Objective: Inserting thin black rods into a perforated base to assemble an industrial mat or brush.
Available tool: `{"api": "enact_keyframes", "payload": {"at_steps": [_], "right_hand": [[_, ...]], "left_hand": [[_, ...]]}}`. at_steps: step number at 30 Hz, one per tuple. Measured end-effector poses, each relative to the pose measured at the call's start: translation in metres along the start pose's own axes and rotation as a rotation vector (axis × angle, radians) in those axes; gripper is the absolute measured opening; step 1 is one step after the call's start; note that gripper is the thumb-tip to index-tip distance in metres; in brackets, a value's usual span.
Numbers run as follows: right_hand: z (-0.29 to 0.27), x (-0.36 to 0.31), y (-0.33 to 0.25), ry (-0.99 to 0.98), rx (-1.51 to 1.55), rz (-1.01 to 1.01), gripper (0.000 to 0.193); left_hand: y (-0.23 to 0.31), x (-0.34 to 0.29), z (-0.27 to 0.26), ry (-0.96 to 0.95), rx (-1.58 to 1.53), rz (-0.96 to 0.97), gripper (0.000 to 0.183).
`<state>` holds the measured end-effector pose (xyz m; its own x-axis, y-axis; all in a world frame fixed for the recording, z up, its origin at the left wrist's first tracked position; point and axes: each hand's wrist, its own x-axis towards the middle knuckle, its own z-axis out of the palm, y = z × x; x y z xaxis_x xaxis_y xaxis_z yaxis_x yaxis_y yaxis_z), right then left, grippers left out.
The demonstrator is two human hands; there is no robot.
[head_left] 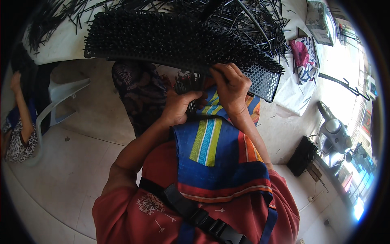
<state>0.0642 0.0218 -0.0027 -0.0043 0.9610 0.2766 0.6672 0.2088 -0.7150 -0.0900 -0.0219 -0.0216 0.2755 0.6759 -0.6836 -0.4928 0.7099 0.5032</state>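
Left hand (177, 107) clasps black strips (191, 84), seemingly to keep them bundled near the perforated panel (263, 82); we cannot tell whether the right hand (233, 84), curled at its edge, pinches anything.

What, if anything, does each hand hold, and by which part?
Left hand: a bundle of black strips, around its middle. Right hand, at the edge of the perforated panel: cannot tell.

Nothing legible in sight right now: the striped panel (205, 142) on the blue apron (232, 147) shows marks too fine to make out, and the colourful patches (362, 186) at far right are too blurred.
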Motion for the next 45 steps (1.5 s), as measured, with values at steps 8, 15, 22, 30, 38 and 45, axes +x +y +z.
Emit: {"api": "enact_keyframes", "payload": {"at_steps": [8, 15, 22, 30, 38, 45], "right_hand": [[-0.015, -0.008, 0.0, -0.375, 0.556, 0.632, 0.008], [-0.018, -0.002, 0.002, 0.126, 0.537, 0.385, 0.01], [-0.015, 0.001, 0.015, 0.156, 0.262, 0.114, 0.016], [-0.016, -0.004, 0.015, 0.111, 0.228, 0.132, 0.015], [-0.014, -0.001, 0.011, 0.103, 0.123, 0.031, 0.013], [-0.012, -0.001, 0.013, 0.021, -0.079, -0.062, 0.014]], "left_hand": [[-0.002, -0.001, 0.008, -0.072, -0.093, -0.034, 0.02], [-0.003, 0.003, 0.001, 0.094, 0.035, -0.049, 0.025], [0.0, 0.002, 0.01, 0.037, 0.053, 0.01, 0.02], [-0.003, 0.006, 0.014, 0.073, -0.001, -0.035, 0.018], [-0.001, 0.004, 0.018, 0.059, -0.018, -0.082, 0.027], [-0.007, 0.006, 0.017, -0.001, -0.038, -0.06, 0.027]]}}
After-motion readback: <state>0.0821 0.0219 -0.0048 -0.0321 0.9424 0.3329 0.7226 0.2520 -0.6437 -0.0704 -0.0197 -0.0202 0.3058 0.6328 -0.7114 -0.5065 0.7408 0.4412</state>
